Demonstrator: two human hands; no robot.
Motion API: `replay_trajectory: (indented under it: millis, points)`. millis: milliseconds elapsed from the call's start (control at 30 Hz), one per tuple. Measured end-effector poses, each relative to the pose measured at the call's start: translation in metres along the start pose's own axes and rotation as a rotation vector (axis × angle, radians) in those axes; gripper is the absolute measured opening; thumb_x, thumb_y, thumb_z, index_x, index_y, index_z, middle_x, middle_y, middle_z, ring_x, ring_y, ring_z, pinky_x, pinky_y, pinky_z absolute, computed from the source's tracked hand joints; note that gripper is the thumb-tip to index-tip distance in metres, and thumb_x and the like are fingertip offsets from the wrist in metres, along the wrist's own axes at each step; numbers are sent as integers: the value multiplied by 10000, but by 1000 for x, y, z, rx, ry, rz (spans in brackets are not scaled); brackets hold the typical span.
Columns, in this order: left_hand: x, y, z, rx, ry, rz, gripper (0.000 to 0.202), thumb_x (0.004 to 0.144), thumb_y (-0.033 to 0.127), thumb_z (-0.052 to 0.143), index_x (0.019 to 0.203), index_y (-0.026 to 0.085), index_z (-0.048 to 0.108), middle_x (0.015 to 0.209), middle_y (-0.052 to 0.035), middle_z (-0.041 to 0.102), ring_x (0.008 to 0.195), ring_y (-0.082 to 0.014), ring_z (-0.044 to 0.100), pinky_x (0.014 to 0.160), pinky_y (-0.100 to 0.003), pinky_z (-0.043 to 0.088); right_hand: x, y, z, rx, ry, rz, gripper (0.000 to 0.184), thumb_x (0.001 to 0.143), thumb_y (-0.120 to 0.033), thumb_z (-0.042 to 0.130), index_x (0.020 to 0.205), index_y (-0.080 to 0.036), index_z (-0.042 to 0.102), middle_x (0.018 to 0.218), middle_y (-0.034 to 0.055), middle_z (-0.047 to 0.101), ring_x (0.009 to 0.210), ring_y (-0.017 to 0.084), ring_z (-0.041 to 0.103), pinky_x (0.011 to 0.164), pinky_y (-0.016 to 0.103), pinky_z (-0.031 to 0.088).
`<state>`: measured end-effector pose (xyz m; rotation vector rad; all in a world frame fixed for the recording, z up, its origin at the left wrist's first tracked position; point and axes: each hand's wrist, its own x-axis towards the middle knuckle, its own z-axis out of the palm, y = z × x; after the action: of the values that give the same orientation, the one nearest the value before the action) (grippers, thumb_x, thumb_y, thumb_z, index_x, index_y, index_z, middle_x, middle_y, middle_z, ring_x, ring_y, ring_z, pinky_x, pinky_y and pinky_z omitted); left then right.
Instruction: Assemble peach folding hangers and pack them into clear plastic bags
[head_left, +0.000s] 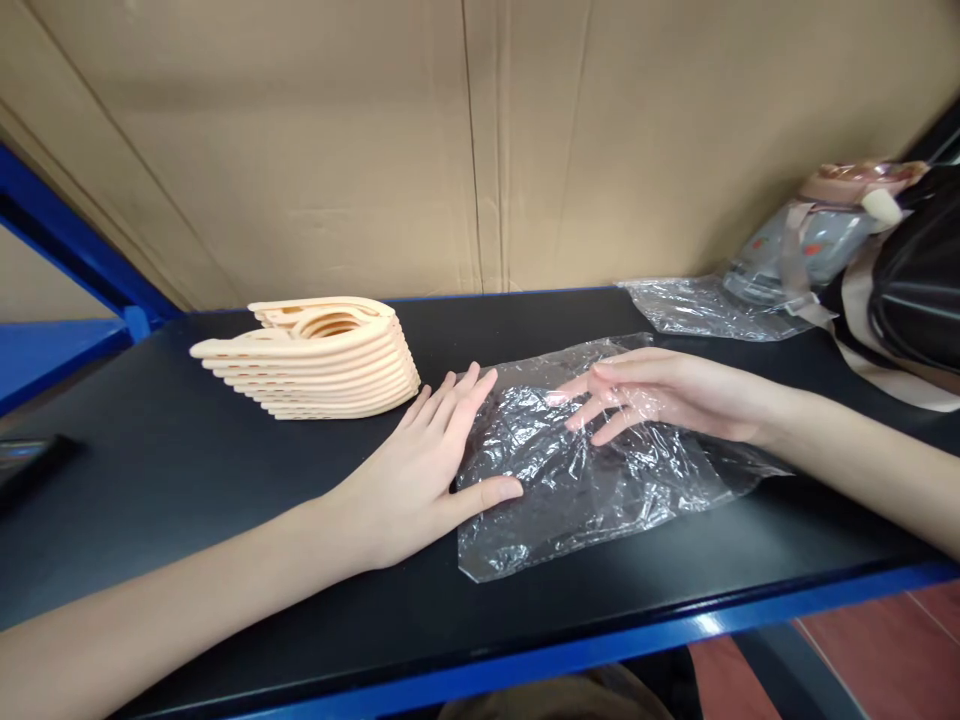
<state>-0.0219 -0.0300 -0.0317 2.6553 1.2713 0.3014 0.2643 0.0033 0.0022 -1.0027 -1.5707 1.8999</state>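
Clear plastic bag (585, 480): lying wrinkled on the black tabletop (187, 500), right of the cream plastic stack (337, 380) and a bit nearer the wearer. Using the stack as reference for everything below.

Left hand (416, 480): palm down, fingers spread, nothing gripped. Sits near side of the stack, to its right, over the bag's left edge; fingertips just beside the stack's right end, thumb out over the film.

Right hand (652, 390): further right of the stack, over the bag's upper part. Fingers loosely bent and parted, not pinched. Film glints across the fingers; can't tell if they're inside the bag or behind a layer. Hands well apart.

Stack: many matching layers, curved end toward the left hand.

Others: second clear bag (675, 312) well right of the stack, with a drink bottle (817, 240) leaning over it, beige strap (892, 380) and a black item (922, 270) beyond. Dark flat object (30, 462) left of the stack, cut by frame. Cardboard (337, 150) behind the stack.
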Motion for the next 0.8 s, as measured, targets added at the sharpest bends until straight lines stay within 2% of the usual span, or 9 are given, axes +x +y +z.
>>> replay_trajectory:
  millis: [167,300,467,600,667,733,800]
  points:
    - [1,2,-2,-16,-3,-15,854,926,695,315,1562,195,43,1638,-124,78,1495,-345,88,1182,-593,194,-1,-1,1,-1,26,-44,331,971,-370,528,814,-165,737,1443,76,513,1189,262,602,884,371,594]
    - [0,7,-7,-46,-11,-27,846,933,692,297,1556,160,85,1633,-147,88,1494,-332,124,1191,-574,188,-3,-1,4,-5,9,-77,335,962,-459,512,959,-201,725,1404,86,522,1190,264,588,867,397,600]
    - [-2,11,-9,-99,71,-48,800,951,654,320,1554,177,100,1628,-131,146,1486,-300,195,1197,-525,233,-6,-1,11,-47,-40,-77,380,947,-527,497,1034,-216,696,1429,87,488,1195,259,572,878,382,592]
    - [-1,10,-6,-76,92,-21,777,956,644,327,1553,193,116,1625,-128,164,1483,-307,203,1197,-532,232,-8,-3,14,-120,46,-76,458,920,-618,466,1056,-234,676,1438,75,493,1145,254,608,860,352,581]
    - [-1,7,-5,-49,76,3,781,957,641,326,1552,181,113,1624,-135,159,1485,-308,194,1196,-534,231,-8,-6,14,-213,150,-80,506,914,-648,442,953,-204,682,1344,91,581,1048,233,650,798,312,569]
    - [0,4,-3,-18,53,22,791,956,642,326,1551,168,111,1625,-141,151,1487,-315,181,1194,-543,229,-8,-9,12,-318,219,-40,582,925,-667,382,813,-168,661,1132,122,694,909,211,680,730,291,534]
    - [0,2,-2,5,43,36,785,958,640,321,1551,169,114,1626,-137,149,1488,-319,173,1193,-548,224,-7,-12,5,-418,250,29,667,933,-689,306,695,-153,626,914,139,737,769,197,683,678,295,493]
